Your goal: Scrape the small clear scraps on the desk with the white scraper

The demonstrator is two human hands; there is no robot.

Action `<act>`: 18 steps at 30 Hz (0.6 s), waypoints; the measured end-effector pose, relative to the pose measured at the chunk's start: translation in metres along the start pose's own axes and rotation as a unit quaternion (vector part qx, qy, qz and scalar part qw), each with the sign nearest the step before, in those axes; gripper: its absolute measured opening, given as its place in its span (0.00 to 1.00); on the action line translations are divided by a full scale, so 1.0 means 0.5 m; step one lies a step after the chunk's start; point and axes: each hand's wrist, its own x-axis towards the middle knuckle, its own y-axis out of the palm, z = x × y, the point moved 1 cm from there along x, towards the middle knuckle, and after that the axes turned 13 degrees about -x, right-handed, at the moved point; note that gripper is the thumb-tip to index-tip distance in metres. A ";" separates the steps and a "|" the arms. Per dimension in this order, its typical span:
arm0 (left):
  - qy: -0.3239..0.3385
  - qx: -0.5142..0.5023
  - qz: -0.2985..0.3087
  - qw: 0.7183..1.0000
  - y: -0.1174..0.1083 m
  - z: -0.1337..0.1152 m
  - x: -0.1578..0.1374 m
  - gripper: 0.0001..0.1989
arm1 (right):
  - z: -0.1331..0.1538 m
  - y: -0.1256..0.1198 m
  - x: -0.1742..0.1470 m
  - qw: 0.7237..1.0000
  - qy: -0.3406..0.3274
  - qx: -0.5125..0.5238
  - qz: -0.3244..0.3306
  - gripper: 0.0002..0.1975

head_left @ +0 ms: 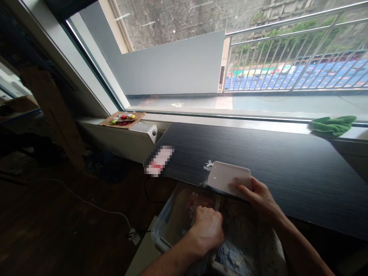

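Note:
A pale rectangular tray with rounded corners lies at the front edge of the dark tabletop. My right hand grips its right end, thumb on top. Over a clear plastic bin, my left hand is closed with its knuckles up. Whatever its fingers hold, if anything, is hidden beneath the hand. Inside the bin, a reddish bag with small pale pieces shows dimly past the knuckles. Small white scraps lie beside the tray's left end.
The dark wood-grain table stands against a window. A blurred-out pink and white item lies on its left end. A green cloth rests by the sill at right. Left are a radiator, cardboard with colourful items and a floor cable.

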 end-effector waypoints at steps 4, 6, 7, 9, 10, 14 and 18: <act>-0.005 0.010 0.012 1.000 -0.003 -0.003 0.002 0.16 | -0.001 -0.001 0.007 1.000 0.004 0.008 -0.006 0.20; -0.003 0.012 0.012 1.000 -0.006 -0.005 0.001 0.16 | -0.002 0.000 0.011 1.000 0.007 0.007 -0.015 0.19; -0.001 0.012 0.012 1.000 -0.007 -0.006 0.000 0.16 | -0.002 0.001 0.013 1.000 0.009 0.009 -0.016 0.19; 0.001 0.011 0.010 1.000 -0.007 -0.004 0.000 0.16 | 0.000 0.006 0.012 1.000 0.011 0.015 -0.005 0.19; 0.001 0.011 0.007 1.000 -0.007 -0.002 -0.001 0.16 | 0.002 0.009 0.010 1.000 0.010 0.017 0.007 0.19; -0.005 0.008 -0.019 1.000 0.000 0.014 -0.001 0.15 | 0.012 0.012 0.002 0.999 0.002 0.018 0.044 0.18; -0.003 0.003 -0.049 0.999 0.006 0.034 -0.002 0.15 | 0.015 0.004 0.001 1.000 0.007 0.014 0.005 0.18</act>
